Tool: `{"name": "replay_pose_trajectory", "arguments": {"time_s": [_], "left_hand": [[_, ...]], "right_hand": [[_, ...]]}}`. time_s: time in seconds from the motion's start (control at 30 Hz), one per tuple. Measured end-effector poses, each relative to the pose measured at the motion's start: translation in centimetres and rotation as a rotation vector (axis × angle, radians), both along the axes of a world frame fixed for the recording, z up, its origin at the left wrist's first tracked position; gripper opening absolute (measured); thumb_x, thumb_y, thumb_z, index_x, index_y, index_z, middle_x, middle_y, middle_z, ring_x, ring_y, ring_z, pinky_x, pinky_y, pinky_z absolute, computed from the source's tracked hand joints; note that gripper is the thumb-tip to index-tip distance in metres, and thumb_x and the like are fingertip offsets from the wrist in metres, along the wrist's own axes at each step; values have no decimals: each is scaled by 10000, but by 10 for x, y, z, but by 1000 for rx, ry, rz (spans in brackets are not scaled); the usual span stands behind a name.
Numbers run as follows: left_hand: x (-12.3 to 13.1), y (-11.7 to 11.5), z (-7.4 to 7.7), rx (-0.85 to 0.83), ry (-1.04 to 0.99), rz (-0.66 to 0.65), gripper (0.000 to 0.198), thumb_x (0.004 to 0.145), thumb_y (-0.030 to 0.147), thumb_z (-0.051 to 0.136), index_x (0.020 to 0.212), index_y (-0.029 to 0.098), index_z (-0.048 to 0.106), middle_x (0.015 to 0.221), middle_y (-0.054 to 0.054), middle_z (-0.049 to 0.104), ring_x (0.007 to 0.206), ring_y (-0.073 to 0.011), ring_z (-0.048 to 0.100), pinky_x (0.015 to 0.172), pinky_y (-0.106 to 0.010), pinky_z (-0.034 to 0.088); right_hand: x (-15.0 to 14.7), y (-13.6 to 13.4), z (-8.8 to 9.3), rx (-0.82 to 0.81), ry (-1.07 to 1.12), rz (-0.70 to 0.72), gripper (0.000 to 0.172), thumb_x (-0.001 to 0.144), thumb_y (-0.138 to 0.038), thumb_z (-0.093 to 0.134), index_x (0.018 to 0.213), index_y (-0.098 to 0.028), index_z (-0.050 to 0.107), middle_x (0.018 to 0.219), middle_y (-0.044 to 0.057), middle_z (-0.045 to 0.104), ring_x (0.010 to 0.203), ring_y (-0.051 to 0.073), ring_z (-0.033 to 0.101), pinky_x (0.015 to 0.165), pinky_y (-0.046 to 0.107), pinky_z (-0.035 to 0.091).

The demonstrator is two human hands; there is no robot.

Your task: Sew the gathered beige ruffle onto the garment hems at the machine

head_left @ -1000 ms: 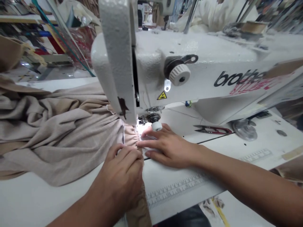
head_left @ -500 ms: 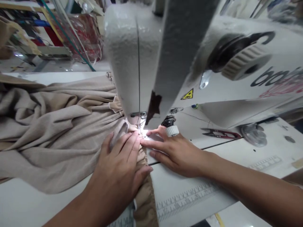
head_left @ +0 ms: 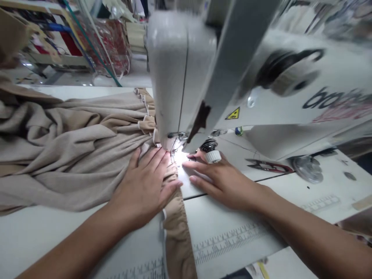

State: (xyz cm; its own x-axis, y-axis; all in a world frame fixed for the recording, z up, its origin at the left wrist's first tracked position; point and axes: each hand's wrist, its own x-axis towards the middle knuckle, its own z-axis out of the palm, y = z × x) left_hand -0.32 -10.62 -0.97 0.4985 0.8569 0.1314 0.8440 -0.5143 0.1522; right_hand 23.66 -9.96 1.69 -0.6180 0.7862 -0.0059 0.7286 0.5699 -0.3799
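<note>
Pressing flat on the beige fabric (head_left: 72, 155), the left hand (head_left: 143, 186) lies palm down, fingers extended, gripping nothing. Right hand (head_left: 223, 180) just beside it, likewise flat and unclenched, fingertips at the lit needle area. Fabric passes under the sewing machine (head_left: 180, 77) head, with its bulk heaped to the left. Red thread snips (head_left: 269, 166) lie farther right on the table (head_left: 221, 221).

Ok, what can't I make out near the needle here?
Head view:
- needle: hidden by the machine head and lamp glare.
- seam: covered by the left hand.
- logo: blurred, cut off by the right edge.
- ruler marks: too small to read.
</note>
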Motion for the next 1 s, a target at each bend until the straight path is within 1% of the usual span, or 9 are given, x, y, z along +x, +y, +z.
{"name": "replay_pose_trajectory", "arguments": {"time_s": [0.1,0.2,0.3,0.4,0.53,0.63,0.77,0.9,1.0], "left_hand": [[-5,2,4,-140,17,14,749,1017,634,383,1529,93,469,1618,-169,455,1506,-363,387,1252,-641,148],[-11,2,8,-135,-6,12,723,1010,607,425,1532,108,457,1618,-164,458,1521,-357,362,1262,-647,120],[-11,-9,18,29,-106,53,625,997,528,468,1428,86,561,1507,-210,563,1441,-395,443,1211,-650,242],[3,-29,34,12,-166,90,440,984,431,469,1170,108,702,1264,-202,684,1220,-389,585,1073,-600,417],[31,-40,44,-111,-149,147,263,896,278,617,1048,88,714,1165,-217,695,1080,-375,637,966,-554,493],[29,-29,46,-185,-221,260,181,875,210,673,1005,88,695,1114,-183,702,1017,-307,661,935,-512,515],[-20,-46,62,-342,-477,346,170,840,284,649,709,178,623,735,-46,647,739,-211,627,741,-377,532],[-72,-130,74,-518,-871,390,194,756,364,523,692,199,602,633,-51,600,607,-204,587,595,-335,512],[-91,-202,65,-642,-1531,478,241,795,428,643,780,193,693,673,-44,610,629,-192,589,622,-329,545]], "right_hand": [[20,-12,11,19,84,-49,405,1062,-381,504,1404,-202,627,1434,131,615,1354,316,548,1135,521,456],[56,-34,14,62,193,-236,362,1056,-410,508,1327,-229,667,1344,107,683,1195,273,672,950,409,598],[103,-54,1,245,191,-420,333,1045,-397,492,1219,-221,716,1246,111,726,1112,283,709,847,392,629],[144,-61,-18,491,15,-505,384,1013,-331,442,1174,-140,733,1262,190,707,1170,367,677,977,532,575],[166,-47,-30,410,-200,-567,445,965,-299,395,1171,-77,721,1175,243,730,1087,417,701,959,595,551],[159,-40,-23,239,-201,-558,403,943,-291,410,1130,-111,718,1106,210,754,975,382,733,862,521,580],[124,-65,3,143,-152,-460,322,959,-327,432,1020,-175,709,967,147,773,865,338,745,744,439,573],[57,-102,32,-201,249,-211,317,1046,-453,444,935,-244,655,938,67,724,861,250,679,781,376,533],[-13,-106,34,-520,584,-33,265,1015,-421,513,874,-217,607,924,49,664,883,216,622,850,366,501]]}}
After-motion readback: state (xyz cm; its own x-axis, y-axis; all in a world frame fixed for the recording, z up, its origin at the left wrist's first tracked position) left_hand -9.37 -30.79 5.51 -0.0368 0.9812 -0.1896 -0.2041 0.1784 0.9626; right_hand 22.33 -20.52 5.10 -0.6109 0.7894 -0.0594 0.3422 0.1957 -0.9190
